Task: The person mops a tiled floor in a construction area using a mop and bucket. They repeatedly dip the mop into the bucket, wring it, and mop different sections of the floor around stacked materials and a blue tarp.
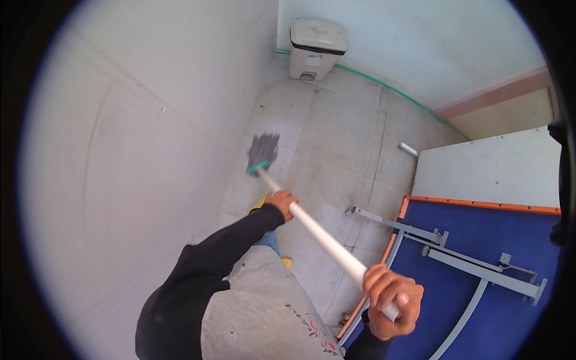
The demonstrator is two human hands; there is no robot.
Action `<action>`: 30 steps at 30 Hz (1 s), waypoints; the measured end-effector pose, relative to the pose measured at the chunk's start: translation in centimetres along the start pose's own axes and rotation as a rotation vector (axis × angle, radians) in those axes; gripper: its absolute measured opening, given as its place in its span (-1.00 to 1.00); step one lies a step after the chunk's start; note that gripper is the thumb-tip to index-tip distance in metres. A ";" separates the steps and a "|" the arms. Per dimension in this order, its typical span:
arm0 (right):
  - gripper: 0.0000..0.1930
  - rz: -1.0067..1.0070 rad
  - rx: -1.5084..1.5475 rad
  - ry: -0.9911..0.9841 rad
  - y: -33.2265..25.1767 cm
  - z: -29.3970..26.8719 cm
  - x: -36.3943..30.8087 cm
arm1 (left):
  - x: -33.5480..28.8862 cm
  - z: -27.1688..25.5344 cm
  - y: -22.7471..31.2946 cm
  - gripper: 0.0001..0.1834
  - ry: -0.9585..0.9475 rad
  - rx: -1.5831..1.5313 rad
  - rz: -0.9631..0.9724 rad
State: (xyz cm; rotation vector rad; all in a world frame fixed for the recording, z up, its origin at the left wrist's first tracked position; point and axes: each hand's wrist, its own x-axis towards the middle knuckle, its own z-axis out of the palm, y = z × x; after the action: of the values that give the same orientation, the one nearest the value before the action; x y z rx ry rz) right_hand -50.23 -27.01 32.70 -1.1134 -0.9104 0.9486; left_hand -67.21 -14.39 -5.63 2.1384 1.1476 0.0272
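The left hand [282,204] and right hand [393,297] curl closed around a long, white-handled broom [327,241], its grey bristles [264,149] far left.

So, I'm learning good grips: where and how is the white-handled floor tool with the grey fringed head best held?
Best, I'd judge, by its straight, round white handle, wrapped around: right hand at the upper end, left hand farther down. Come from the end opposite the grey fringed head, since the slim handle slants up toward the body.
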 end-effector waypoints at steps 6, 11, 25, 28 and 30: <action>-0.59 0.102 -0.005 -0.237 -4.3 -0.5 -13.0 | -18.2 5.5 3.4 -0.63 -0.128 0.031 -0.074; -0.62 -0.131 0.003 -0.218 0.6 -1.7 -19.8 | -15.4 7.4 1.5 -0.71 0.121 0.153 -0.138; -0.62 0.219 0.199 -0.286 -0.6 -0.9 -19.1 | -30.7 12.2 1.8 -0.64 -0.107 -0.010 -0.372; -0.62 0.228 0.121 -0.215 -0.1 -0.4 -19.7 | -32.1 12.4 1.6 -0.65 -0.159 0.040 -0.332; -0.61 0.115 0.134 -0.210 -0.8 -0.5 -20.1 | -30.2 12.3 2.0 -0.65 -0.123 0.008 -0.263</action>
State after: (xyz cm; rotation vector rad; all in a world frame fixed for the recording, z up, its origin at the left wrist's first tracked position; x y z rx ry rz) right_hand -56.30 -46.12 31.12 -0.9721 -0.9440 1.2216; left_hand -80.06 -44.38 -4.93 1.9509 1.3464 -0.2254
